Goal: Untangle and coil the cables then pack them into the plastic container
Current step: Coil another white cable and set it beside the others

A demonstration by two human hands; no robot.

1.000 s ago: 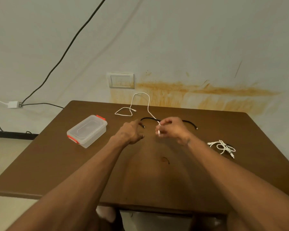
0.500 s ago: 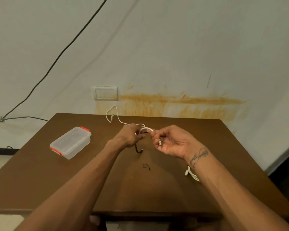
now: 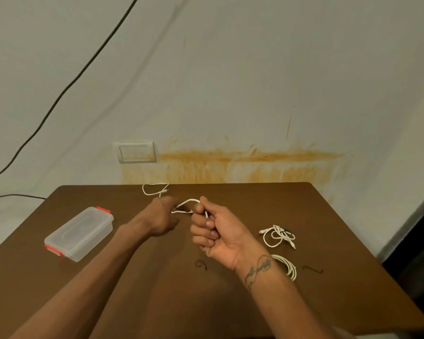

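My right hand (image 3: 216,231) now pinches the white cable (image 3: 189,203), left hand (image 3: 160,216) feeding: a first loop has formed, so coiling begins.

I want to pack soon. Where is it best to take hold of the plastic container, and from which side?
Probably across the container's long side walls, grip coming from above. Its lid looks shut, its long axis runs diagonally, and red clips sit on both short ends, so the ends are poorer holds.

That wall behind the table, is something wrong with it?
Yes: an orange-brown stain streaks across the wall just above the table, beside the switch plate, with drips running down, like a dried splash.
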